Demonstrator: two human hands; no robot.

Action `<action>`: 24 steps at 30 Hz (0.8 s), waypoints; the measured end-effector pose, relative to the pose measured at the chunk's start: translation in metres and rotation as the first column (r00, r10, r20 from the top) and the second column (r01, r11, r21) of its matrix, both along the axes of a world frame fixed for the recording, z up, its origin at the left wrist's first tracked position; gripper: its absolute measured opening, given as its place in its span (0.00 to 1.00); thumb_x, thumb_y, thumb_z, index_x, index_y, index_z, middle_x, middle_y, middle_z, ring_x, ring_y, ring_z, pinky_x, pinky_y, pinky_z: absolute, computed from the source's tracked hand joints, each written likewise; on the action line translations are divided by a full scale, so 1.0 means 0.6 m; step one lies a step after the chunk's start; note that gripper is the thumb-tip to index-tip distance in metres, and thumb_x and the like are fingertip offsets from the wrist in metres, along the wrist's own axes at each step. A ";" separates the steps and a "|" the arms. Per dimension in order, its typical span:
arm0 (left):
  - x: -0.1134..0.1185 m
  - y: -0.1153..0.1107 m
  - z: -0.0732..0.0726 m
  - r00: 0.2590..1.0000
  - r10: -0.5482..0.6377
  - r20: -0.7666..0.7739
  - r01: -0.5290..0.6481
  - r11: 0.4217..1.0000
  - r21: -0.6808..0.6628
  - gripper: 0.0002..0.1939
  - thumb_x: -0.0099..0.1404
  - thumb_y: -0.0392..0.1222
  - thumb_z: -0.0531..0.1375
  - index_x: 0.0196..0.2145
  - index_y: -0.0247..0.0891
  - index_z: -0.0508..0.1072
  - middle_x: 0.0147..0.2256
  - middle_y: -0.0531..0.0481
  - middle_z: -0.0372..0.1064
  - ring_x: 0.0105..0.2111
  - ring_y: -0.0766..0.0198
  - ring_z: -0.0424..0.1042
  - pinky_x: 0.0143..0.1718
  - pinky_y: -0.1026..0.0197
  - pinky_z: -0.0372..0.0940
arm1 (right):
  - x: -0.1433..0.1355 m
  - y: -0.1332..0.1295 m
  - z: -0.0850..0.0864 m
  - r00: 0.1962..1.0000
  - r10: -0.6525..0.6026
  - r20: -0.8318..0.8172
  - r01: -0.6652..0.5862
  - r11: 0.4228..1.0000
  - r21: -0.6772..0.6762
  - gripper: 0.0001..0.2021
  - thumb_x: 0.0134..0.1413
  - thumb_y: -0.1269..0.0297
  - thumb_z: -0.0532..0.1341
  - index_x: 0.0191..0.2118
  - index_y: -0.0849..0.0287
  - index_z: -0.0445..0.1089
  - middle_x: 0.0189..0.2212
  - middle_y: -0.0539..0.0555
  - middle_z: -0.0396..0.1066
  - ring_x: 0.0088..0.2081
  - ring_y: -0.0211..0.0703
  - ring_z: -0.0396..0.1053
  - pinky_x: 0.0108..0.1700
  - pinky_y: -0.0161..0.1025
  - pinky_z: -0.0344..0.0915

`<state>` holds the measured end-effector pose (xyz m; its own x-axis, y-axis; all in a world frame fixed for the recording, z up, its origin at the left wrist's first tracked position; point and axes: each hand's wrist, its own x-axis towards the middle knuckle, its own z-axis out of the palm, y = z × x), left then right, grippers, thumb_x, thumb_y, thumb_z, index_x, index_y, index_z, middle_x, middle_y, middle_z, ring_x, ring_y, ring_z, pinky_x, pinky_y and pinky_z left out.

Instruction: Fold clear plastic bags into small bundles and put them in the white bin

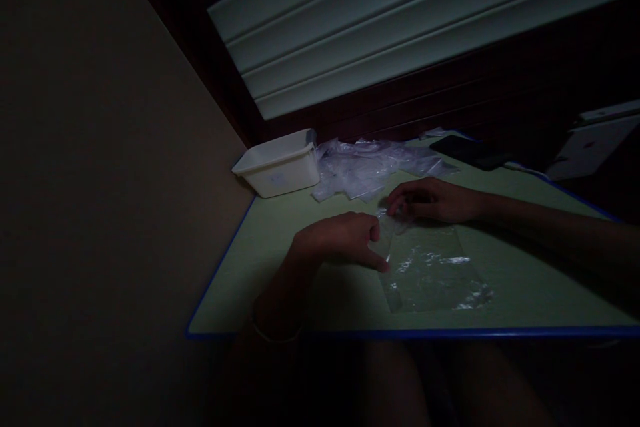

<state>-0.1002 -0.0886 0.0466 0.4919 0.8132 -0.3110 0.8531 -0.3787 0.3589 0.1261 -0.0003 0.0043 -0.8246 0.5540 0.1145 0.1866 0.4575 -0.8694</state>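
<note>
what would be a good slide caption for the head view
Both hands, left hand and right hand, pinch the end of a clear flat plastic bag on a green blue-edged table.

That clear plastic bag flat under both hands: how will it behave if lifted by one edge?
The clear plastic bag looks thin and wrinkled, so probably floppy and very light. Its glossy sheen suggests it may slide on the green table. Both hands touch its near end.

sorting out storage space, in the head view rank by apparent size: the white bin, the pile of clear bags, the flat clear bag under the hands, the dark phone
1. flat clear bag, though nearest the camera
2. pile of clear bags
3. white bin, close to the pile, unsure
4. dark phone
</note>
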 end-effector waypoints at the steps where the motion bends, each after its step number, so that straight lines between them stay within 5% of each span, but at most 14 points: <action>1: -0.001 0.000 0.002 1.000 0.007 0.013 -0.007 1.000 -0.027 0.24 0.51 0.58 0.65 0.40 0.39 0.70 0.37 0.50 0.71 0.32 0.63 0.68 0.29 0.63 0.58 | 0.000 -0.001 0.001 1.000 -0.005 0.003 0.005 1.000 -0.008 0.19 0.54 0.52 0.61 0.47 0.60 0.71 0.42 0.58 0.76 0.43 0.48 0.72 0.46 0.44 0.67; 7: -0.007 0.002 0.009 1.000 0.001 0.030 0.001 0.998 -0.058 0.08 0.55 0.41 0.60 0.33 0.37 0.73 0.29 0.51 0.71 0.27 0.67 0.67 0.26 0.65 0.56 | -0.002 -0.005 0.006 0.999 -0.024 0.027 0.024 1.000 -0.006 0.20 0.54 0.50 0.61 0.46 0.61 0.71 0.41 0.58 0.76 0.40 0.47 0.73 0.41 0.41 0.67; 24: 0.001 -0.006 0.005 0.994 -0.014 -0.109 -0.003 0.987 -0.159 0.18 0.51 0.56 0.63 0.30 0.38 0.74 0.28 0.51 0.73 0.25 0.65 0.68 0.22 0.64 0.56 | -0.001 0.000 -0.001 1.000 -0.009 0.020 0.009 1.000 0.003 0.20 0.55 0.51 0.61 0.49 0.59 0.70 0.43 0.57 0.75 0.44 0.49 0.72 0.46 0.44 0.68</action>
